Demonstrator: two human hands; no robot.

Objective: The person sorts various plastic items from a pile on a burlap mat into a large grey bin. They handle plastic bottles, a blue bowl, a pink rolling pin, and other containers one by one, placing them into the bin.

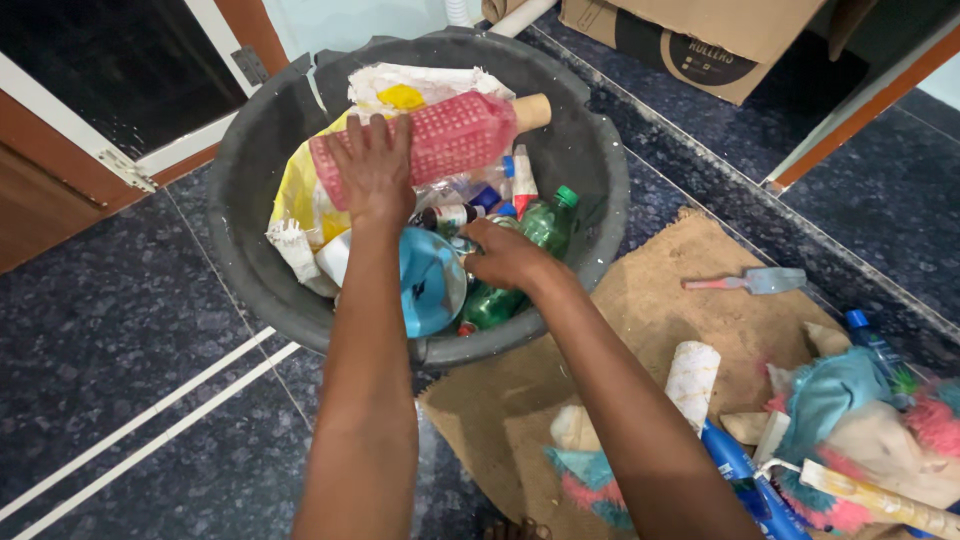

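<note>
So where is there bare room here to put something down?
The dark stone floor left of the black tub is bare. So is the mat's middle, between the tub and the small scoop. Inside the tub it is packed: both hands, left and right, are among bottles and a pink perforated roller. The mat's right end is heaped.

Dark speckled stone floor (110, 330) throughout; brown door frame (40, 190) upper left of it, cardboard box (700, 35) top right, coir mat (700, 330) lower right.
</note>
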